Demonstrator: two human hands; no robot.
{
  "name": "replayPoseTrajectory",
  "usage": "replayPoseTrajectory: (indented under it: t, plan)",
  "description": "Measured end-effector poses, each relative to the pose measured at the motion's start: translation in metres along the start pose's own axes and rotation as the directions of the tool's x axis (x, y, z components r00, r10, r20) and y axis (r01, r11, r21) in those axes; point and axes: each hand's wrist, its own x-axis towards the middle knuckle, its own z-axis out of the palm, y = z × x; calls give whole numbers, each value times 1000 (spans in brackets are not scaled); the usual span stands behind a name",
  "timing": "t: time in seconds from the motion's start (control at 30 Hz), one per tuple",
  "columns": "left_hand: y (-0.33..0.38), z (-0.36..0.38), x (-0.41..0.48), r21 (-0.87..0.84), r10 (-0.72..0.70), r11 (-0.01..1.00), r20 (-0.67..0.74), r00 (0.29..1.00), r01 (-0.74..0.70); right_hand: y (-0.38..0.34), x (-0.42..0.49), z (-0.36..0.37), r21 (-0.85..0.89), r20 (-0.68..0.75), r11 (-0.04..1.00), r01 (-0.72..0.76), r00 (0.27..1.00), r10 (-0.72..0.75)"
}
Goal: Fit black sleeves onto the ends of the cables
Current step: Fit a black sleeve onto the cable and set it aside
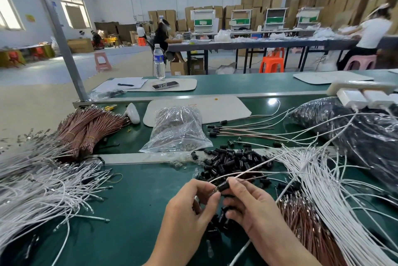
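The right hand point(252, 207) pinched one black sleeve point(224, 186) between thumb and forefinger. The left hand point(189, 203) pinched the metal tip of a cable point(216, 189) right at the sleeve's mouth, so the fingertips of both hands nearly met. Two strands, one white and one brownish, ran up and to the right from the fingertips. Which of them ended in that tip was hard to tell.

The widest bare room was the green belt point(133, 201), left of the left fingers and down beside that wrist. Just beyond the fingertips sat the heap of loose sleeves point(232, 158). Past it a metal rail point(133, 157) crossed the bench.

Close to the right of the right fingers crowded brown cables point(301, 218) and a fan of white cables point(318, 179). Far to the left of the left fingers, a second mass of white cables point(43, 190) spilled to the frame's edge.

Counted: two hands, one sleeve gripped, and two bags beyond the rail, a clear bag point(176, 132) and a dark bag point(355, 132). The loose sleeves and cables were too many to count.
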Motion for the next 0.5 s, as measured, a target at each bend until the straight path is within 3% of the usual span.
replayPoseTrajectory:
  t: [0.5]
  plan:
    - [2,0,-1,86,45,995,0,999,-45,0,1,-3,-47,15,999,-6,1000,7]
